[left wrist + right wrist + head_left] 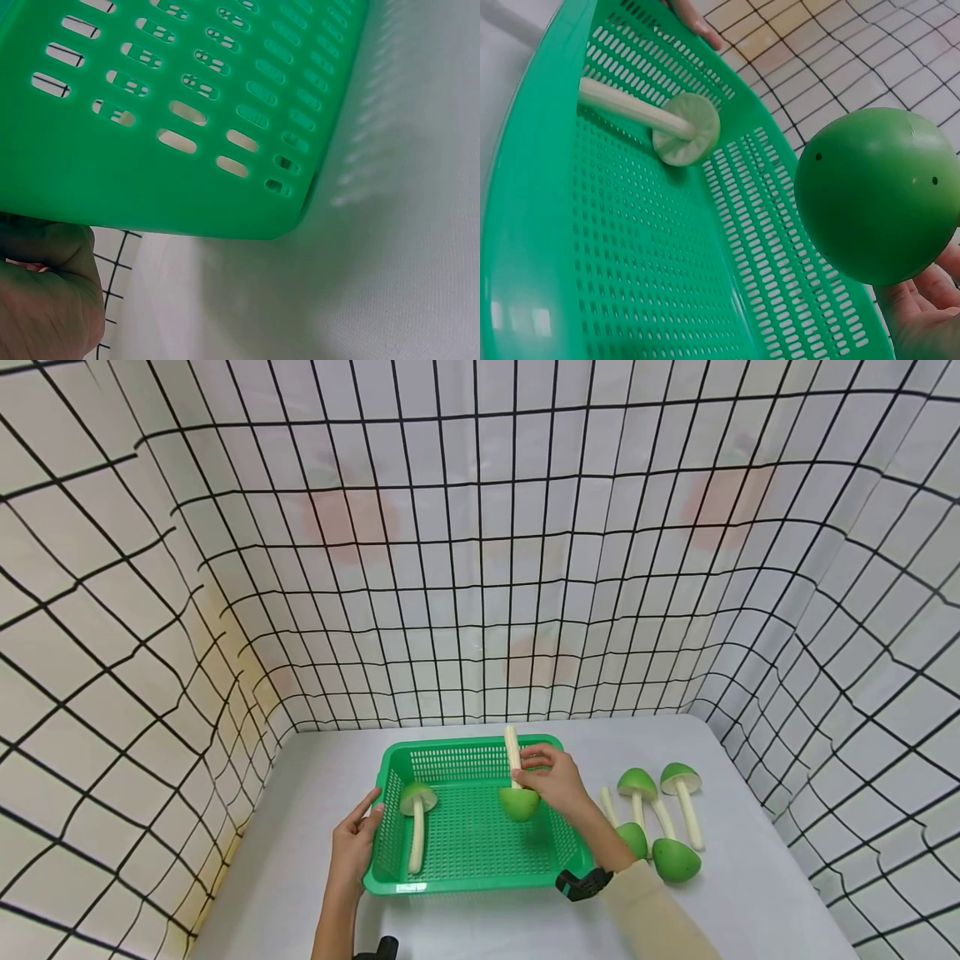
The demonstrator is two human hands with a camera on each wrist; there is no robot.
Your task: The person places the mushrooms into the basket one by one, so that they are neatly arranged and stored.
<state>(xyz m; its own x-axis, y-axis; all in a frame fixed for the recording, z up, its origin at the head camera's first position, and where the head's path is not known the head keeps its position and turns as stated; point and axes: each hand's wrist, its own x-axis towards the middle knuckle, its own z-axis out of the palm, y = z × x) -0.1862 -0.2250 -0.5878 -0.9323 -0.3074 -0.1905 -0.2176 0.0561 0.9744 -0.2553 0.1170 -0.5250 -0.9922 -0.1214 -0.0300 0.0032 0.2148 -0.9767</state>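
Note:
A green plastic basket (450, 885) with slotted walls stands on the table. At its left side my left hand (354, 843) grips the rim, thumb and fingers at the edge. In the left wrist view that hand (52, 289) is partly cut off beside the basket wall (150, 195). My right hand (557, 781) pinches the pale stem of a toy mushroom (519, 803) over the basket's right part, green cap down. The right wrist view shows this cap (877, 195) close up. Another toy mushroom (417, 835) lies inside at the left, cap toward the far side.
Right of the basket, several more toy mushrooms lie on the white table (750, 893), among them one with its cap up (681, 777) and one with its cap down (677, 860). Black grid netting (480, 560) over pale cloth rises behind and on both sides.

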